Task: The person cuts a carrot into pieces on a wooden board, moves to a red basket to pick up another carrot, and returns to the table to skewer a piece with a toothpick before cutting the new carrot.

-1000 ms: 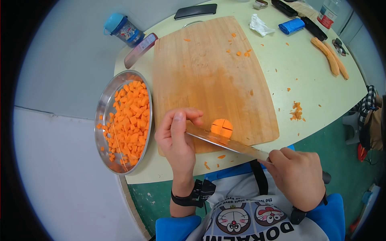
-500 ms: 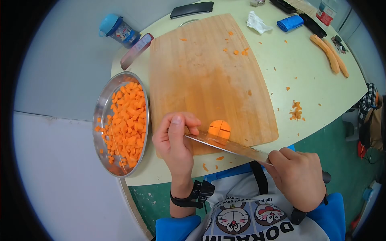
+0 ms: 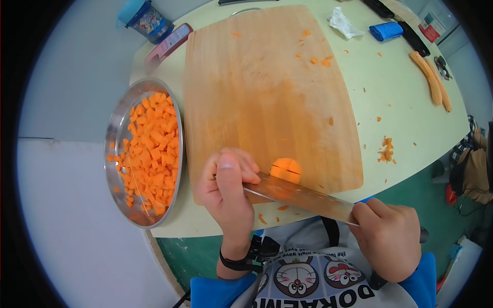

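Observation:
A knife with a broad, wet-looking blade is gripped in my right hand, fingers wrapped round its handle end. My left hand is closed at the far end of the blade, thumb up and fingers curled against the tip. Just beyond the blade, on the wooden cutting board, sits a carrot chunk scored by crossing cuts; the blade hides its near part. To the left, a metal dish contains many diced carrot pieces.
Peeled carrots lie at the far right near a blue roll and a crumpled tissue. Carrot scraps dot the table. A blue-lidded bottle and a phone-like object are at the upper left.
The view has shifted slightly. The knife's handle end and my right hand sit a little lower, with more of the blade's flat face showing. My left hand stays at the tip.

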